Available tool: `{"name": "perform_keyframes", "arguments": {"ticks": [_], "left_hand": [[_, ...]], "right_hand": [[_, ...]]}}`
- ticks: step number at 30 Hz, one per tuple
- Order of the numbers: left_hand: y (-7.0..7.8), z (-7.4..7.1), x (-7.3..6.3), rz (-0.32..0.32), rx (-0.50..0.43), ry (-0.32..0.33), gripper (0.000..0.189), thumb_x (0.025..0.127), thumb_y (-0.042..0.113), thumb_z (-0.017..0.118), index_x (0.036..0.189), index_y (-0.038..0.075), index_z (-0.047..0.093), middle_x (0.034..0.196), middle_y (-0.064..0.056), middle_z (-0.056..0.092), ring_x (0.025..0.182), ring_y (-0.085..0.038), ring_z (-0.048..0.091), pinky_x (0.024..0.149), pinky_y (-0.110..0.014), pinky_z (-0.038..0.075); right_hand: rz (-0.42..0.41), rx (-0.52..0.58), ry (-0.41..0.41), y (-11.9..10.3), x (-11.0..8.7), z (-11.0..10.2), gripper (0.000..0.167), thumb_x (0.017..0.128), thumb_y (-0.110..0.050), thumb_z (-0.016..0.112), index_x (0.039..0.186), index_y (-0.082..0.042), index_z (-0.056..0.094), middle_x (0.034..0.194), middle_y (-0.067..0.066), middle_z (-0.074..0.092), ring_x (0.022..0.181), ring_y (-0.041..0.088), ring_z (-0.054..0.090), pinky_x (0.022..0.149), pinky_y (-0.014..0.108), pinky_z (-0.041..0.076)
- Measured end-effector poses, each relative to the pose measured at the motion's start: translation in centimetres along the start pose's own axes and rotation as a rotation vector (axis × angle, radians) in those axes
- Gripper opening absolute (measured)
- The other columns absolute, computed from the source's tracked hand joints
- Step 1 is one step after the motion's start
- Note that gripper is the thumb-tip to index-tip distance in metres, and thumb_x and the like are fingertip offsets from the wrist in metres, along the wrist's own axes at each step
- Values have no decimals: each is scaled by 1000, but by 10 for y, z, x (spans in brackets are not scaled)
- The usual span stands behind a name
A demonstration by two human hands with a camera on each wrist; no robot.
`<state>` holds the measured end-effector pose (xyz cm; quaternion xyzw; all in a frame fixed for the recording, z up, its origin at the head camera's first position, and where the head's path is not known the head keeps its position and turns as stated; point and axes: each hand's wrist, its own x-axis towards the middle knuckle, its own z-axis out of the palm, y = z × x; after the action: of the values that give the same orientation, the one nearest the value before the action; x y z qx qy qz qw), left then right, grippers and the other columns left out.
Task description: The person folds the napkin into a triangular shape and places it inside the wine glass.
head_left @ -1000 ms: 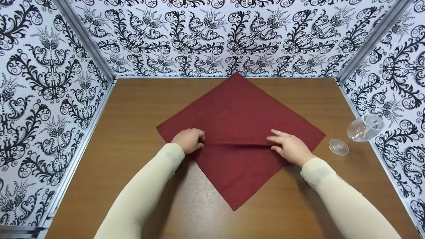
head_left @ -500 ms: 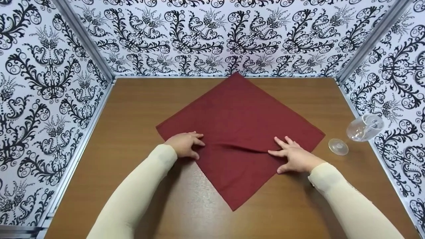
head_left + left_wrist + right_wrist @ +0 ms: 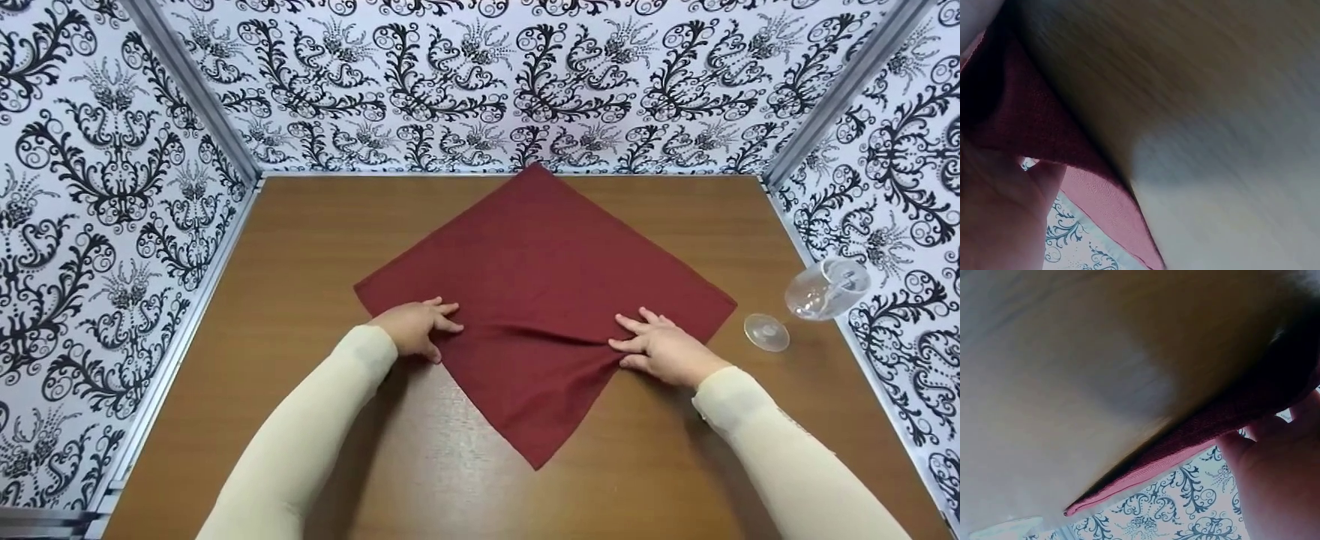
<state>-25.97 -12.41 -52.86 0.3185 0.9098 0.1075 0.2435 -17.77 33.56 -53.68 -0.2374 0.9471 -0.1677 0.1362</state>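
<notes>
Both hands partly hide the red cloth, the left's grip unclear.

We see a deep-red cloth, a brown wood-grained table, cream sleeves, a colourless glass, grey rails and white walls patterned in black (curling scrolls and leafy sprays).
</notes>
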Motion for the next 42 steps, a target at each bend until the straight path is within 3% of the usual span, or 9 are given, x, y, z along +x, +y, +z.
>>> {"name": "perform_keyframes", "arguments": {"ticks": [7,13,20,23,25,29,35,39,42], "left_hand": [[-1,-3,-3,5,23,45,44,96,26,78,139,27,71,167,4,44,160,-24,31,129,-47,30],[-1,-7,0,28,-24,161,20,101,25,72,116,22,83,149,2,65,145,-23,55,123,-42,40],[0,-6,8,-75,-70,314,18,102,20,69,113,18,83,127,-1,77,126,-21,69,112,-41,50],[4,-3,11,-106,-37,347,19,102,15,67,114,17,81,125,-2,77,123,-22,70,109,-43,53],[7,-2,12,-93,6,338,28,101,11,65,125,18,77,133,-3,74,129,-24,67,111,-44,51],[15,1,13,-44,86,259,53,102,7,60,152,25,59,159,-3,55,148,-29,52,122,-45,41],[17,2,13,-39,143,165,58,104,25,66,159,31,48,168,-3,43,154,-32,43,124,-48,38],[15,2,13,-15,132,161,61,100,40,71,158,33,51,169,-3,42,153,-34,44,125,-47,38],[14,1,15,14,115,192,47,103,41,67,148,30,63,165,-3,48,151,-32,47,124,-47,39]], "right_hand": [[9,48,33,2,4,-8,29,103,-25,68,128,-15,78,155,22,54,149,58,37,119,71,31],[68,103,131,7,12,-16,22,103,-23,68,117,-14,82,141,17,68,138,44,58,116,63,42],[200,97,262,12,27,-17,25,103,-22,67,118,-7,79,124,17,76,123,40,68,108,58,50],[214,67,276,12,32,-12,28,103,-21,67,127,-8,76,133,17,73,129,39,65,111,58,48],[182,29,260,12,33,-8,36,102,-18,68,137,-10,70,145,18,65,137,40,60,113,59,45],[86,-47,205,12,28,-3,53,98,-5,68,150,-15,61,164,19,45,148,46,47,118,63,40],[59,-93,114,11,18,-3,69,93,10,50,156,-18,54,169,22,35,152,53,35,124,67,27],[54,-60,130,7,18,-6,54,99,0,62,151,-17,60,167,21,40,151,52,38,123,66,30],[64,-32,137,6,22,-9,38,101,-13,68,139,-13,71,160,20,50,149,50,43,122,64,33]]}}
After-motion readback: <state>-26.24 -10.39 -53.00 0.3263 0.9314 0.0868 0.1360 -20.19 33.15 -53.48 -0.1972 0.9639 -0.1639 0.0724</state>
